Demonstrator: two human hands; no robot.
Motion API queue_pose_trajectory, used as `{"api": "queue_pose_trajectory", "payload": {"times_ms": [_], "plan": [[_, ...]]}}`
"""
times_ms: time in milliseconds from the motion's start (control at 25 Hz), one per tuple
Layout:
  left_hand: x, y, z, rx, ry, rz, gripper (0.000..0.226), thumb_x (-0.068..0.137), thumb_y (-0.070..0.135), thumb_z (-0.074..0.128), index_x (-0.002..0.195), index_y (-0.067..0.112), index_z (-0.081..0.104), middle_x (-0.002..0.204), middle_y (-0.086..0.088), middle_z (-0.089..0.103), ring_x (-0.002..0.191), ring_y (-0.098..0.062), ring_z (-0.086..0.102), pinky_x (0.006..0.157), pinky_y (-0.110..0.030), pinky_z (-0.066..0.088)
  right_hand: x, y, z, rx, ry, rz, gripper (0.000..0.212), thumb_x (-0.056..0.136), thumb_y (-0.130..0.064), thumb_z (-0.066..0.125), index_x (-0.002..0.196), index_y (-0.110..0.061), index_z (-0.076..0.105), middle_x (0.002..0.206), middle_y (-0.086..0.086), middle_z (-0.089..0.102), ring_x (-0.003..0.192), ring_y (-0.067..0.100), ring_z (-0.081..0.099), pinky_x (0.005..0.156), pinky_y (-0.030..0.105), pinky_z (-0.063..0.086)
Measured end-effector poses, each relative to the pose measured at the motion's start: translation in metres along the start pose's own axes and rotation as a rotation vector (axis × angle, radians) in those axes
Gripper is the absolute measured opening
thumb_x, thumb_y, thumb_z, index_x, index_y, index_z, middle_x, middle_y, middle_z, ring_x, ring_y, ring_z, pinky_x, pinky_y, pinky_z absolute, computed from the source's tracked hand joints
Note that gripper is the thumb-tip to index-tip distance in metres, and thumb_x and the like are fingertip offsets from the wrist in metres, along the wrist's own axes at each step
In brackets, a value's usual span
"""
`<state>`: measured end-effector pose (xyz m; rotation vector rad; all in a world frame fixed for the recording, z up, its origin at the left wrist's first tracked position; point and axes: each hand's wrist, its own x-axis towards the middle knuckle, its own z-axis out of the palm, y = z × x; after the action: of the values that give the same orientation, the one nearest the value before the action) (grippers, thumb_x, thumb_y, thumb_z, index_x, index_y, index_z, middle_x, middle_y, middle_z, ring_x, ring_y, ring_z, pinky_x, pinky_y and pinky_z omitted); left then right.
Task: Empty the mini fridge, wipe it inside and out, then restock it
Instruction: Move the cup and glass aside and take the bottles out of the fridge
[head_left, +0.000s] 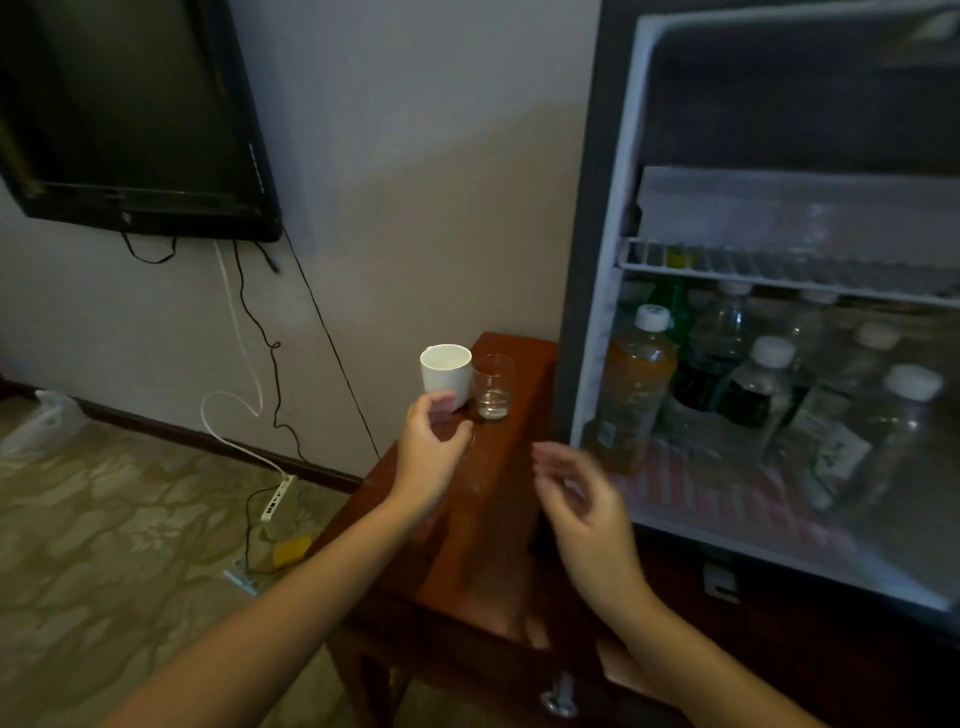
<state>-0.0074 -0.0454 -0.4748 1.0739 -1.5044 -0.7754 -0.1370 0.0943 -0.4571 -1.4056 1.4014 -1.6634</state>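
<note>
The mini fridge (586, 270) fills the right side of the frame, door open, with a grey outer wall and a white inner rim. A white wire shelf (779, 270) crosses it. Below the shelf stand smooth plastic bottles with white caps, an amber-filled bottle (631, 387) nearest the left edge and clear bottles (878, 415) packed close to its right.

Left of the fridge, a glossy reddish wooden table (493, 519) runs narrow toward the wall. At its far end a matte white cup (445, 370) and a clear glass tumbler (493, 387) stand upright, just beside each other.

Our left hand (431, 460) hangs over the table with its fingers loosely curved, gripping nothing. Its thumb is by the cup's base, and we cannot tell if they touch. Our right hand (584, 501), blurred, is slack and empty between the table's edge and the fridge opening.

At lower left lies patterned carpet (104, 519) with a white power strip (278, 499).
</note>
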Motion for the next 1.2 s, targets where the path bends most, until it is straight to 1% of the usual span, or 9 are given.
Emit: {"api": "queue_pose_trajectory", "payload": {"times_ms": [80, 200, 280, 400, 520, 640, 920, 1040, 1200], "plan": [[-0.04, 0.038, 0.002, 0.017, -0.072, 0.1, 0.028, 0.083, 0.002, 0.065, 0.104, 0.019, 0.059, 0.102, 0.001, 0.062, 0.093, 0.0, 0.058, 0.083, -0.017, 0.047, -0.02, -0.01, -0.037, 0.005, 0.116, 0.014, 0.019, 0.091, -0.004, 0.058, 0.098, -0.02, 0.066, 0.098, -0.004, 0.068, 0.093, 0.002, 0.062, 0.085, 0.016, 0.046], [-0.076, 0.093, 0.024, 0.152, -0.258, 0.366, 0.014, 0.084, 0.005, 0.063, 0.094, 0.016, 0.064, 0.09, 0.002, 0.064, 0.083, -0.003, 0.058, 0.075, -0.017, 0.047, -0.029, -0.017, -0.082, -0.051, 0.221, 0.034, 0.016, 0.092, -0.01, 0.057, 0.089, -0.023, 0.067, 0.09, -0.007, 0.068, 0.089, 0.005, 0.062, 0.083, 0.026, 0.047], [-0.085, 0.118, 0.049, 0.33, -0.413, 0.495, 0.008, 0.088, 0.016, 0.062, 0.094, 0.017, 0.067, 0.088, 0.002, 0.067, 0.081, -0.008, 0.06, 0.073, -0.025, 0.049, -0.036, -0.02, -0.107, -0.069, 0.282, 0.036, 0.016, 0.093, -0.012, 0.057, 0.087, -0.024, 0.066, 0.088, -0.008, 0.067, 0.084, 0.001, 0.061, 0.081, 0.029, 0.047], [-0.079, 0.118, 0.093, 0.355, -0.531, 0.261, 0.03, 0.087, 0.026, 0.065, 0.113, 0.011, 0.062, 0.111, -0.007, 0.066, 0.102, -0.02, 0.061, 0.086, -0.036, 0.05, -0.047, -0.023, -0.133, -0.068, 0.334, 0.065, 0.011, 0.093, -0.017, 0.058, 0.088, -0.023, 0.066, 0.087, -0.01, 0.065, 0.08, -0.003, 0.059, 0.08, 0.029, 0.047], [-0.065, 0.114, 0.129, 0.224, -0.394, -0.101, 0.072, 0.077, 0.033, 0.075, 0.135, 0.008, 0.041, 0.133, -0.014, 0.05, 0.125, -0.031, 0.047, 0.102, -0.044, 0.043, -0.055, -0.024, -0.144, -0.043, 0.348, 0.081, 0.01, 0.093, -0.017, 0.058, 0.09, -0.022, 0.066, 0.088, -0.008, 0.065, 0.084, 0.003, 0.058, 0.079, 0.026, 0.046], [-0.063, 0.124, 0.156, 0.222, -0.182, -0.248, 0.089, 0.079, 0.029, 0.074, 0.146, 0.005, 0.02, 0.148, -0.019, 0.028, 0.137, -0.035, 0.028, 0.11, -0.041, 0.029, -0.053, -0.024, -0.144, -0.05, 0.332, 0.07, 0.01, 0.093, -0.016, 0.058, 0.092, -0.023, 0.065, 0.09, -0.008, 0.065, 0.086, 0.003, 0.059, 0.079, 0.024, 0.046], [-0.057, 0.143, 0.204, 0.09, 0.229, -0.434, 0.082, 0.073, 0.027, 0.079, 0.136, 0.003, 0.033, 0.139, -0.019, 0.036, 0.128, -0.034, 0.037, 0.103, -0.044, 0.035, -0.045, -0.017, -0.143, -0.017, 0.32, 0.096, 0.014, 0.092, -0.013, 0.058, 0.093, -0.026, 0.064, 0.094, -0.006, 0.066, 0.091, 0.007, 0.061, 0.083, 0.027, 0.049], [-0.053, 0.137, 0.215, 0.111, 0.297, -0.43, 0.073, 0.075, 0.027, 0.077, 0.132, 0.003, 0.037, 0.135, -0.018, 0.039, 0.124, -0.035, 0.04, 0.099, -0.045, 0.037, -0.047, -0.008, -0.147, -0.019, 0.309, 0.113, 0.013, 0.093, -0.014, 0.058, 0.095, -0.024, 0.065, 0.097, -0.004, 0.067, 0.093, 0.008, 0.061, 0.083, 0.026, 0.049], [-0.051, 0.128, 0.219, 0.142, 0.261, -0.423, 0.08, 0.074, 0.028, 0.078, 0.135, 0.003, 0.033, 0.136, -0.019, 0.041, 0.125, -0.034, 0.042, 0.101, -0.042, 0.035, -0.043, -0.007, -0.146, -0.028, 0.3, 0.12, 0.014, 0.093, -0.013, 0.057, 0.094, -0.026, 0.064, 0.097, -0.003, 0.066, 0.094, 0.009, 0.061, 0.084, 0.028, 0.049]]}}
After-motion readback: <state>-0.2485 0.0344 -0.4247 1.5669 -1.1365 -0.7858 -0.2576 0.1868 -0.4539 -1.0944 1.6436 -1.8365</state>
